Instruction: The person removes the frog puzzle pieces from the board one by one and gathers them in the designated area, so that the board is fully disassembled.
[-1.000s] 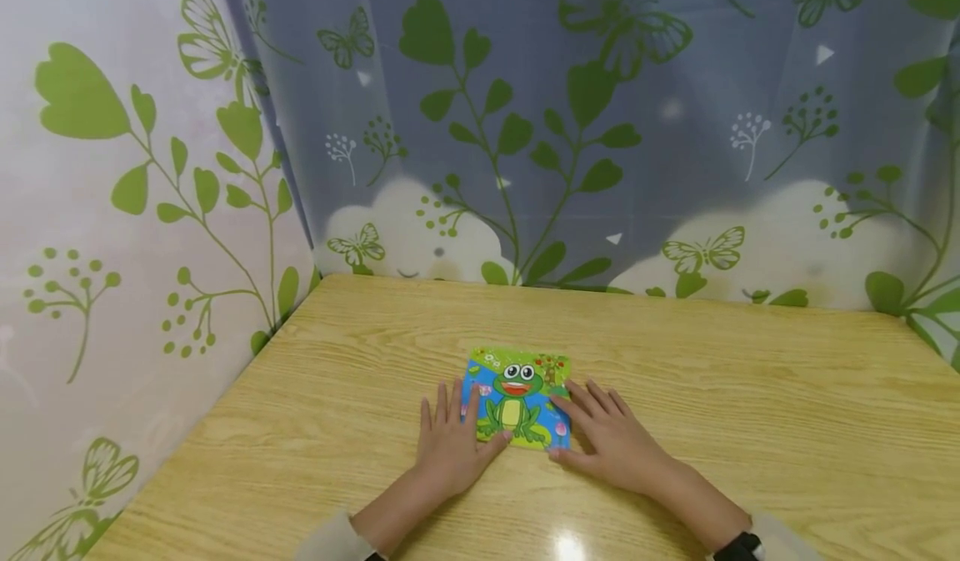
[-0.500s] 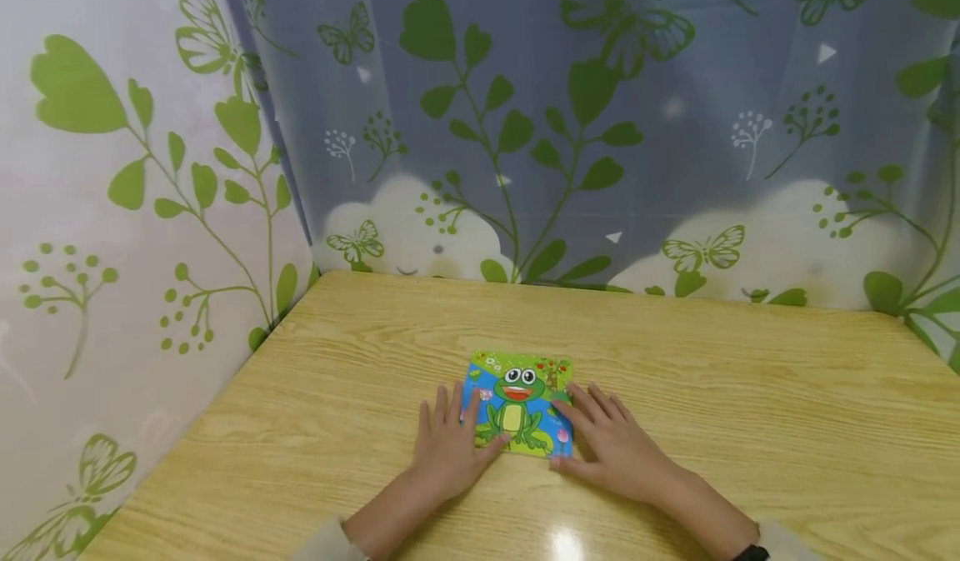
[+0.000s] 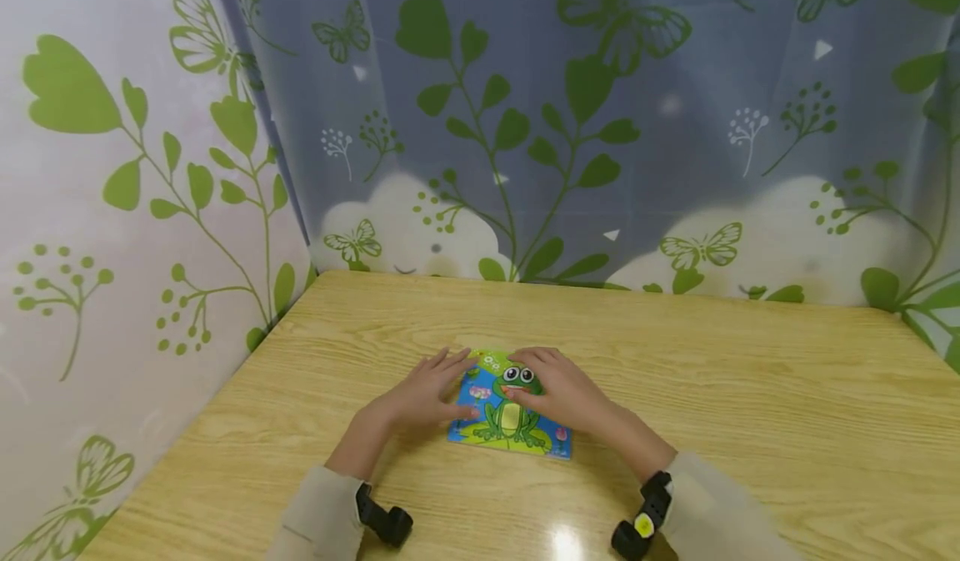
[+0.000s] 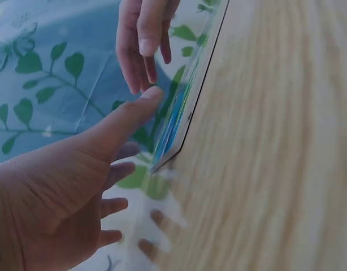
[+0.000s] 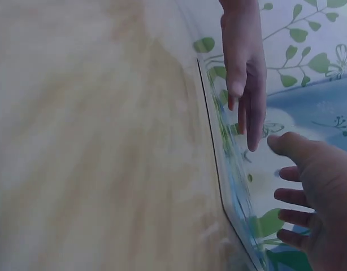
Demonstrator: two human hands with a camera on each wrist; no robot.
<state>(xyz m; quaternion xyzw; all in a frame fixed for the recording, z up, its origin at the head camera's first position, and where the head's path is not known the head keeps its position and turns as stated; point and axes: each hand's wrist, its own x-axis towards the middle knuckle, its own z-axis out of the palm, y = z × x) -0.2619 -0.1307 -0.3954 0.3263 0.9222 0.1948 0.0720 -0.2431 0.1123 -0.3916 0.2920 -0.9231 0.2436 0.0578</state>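
Observation:
A thin square board (image 3: 510,440) printed with a cartoon green frog lies flat on the table. My left hand (image 3: 426,396) is over its left side, fingers spread and thumb above the picture. Over the upper right part is my right hand (image 3: 568,393), hiding that corner and part of the frog's face. Both hands look raised off the board (image 4: 176,121) in the left wrist view, and neither grips anything. The right wrist view has the right hand's fingers (image 5: 293,217) apart, with the board's pale edge (image 5: 218,158) beside them.
The wood-grain table (image 3: 750,394) reaches back to a blue curtain (image 3: 675,111) with leaves and butterflies. A pale patterned curtain (image 3: 75,177) borders the left side. Black straps with small devices (image 3: 386,521) sit on both wrists.
Both hands have lifted from the board's lower sides and moved up and over it. The right hand has shifted left across the picture. The board's left edge appears slightly shifted leftward.

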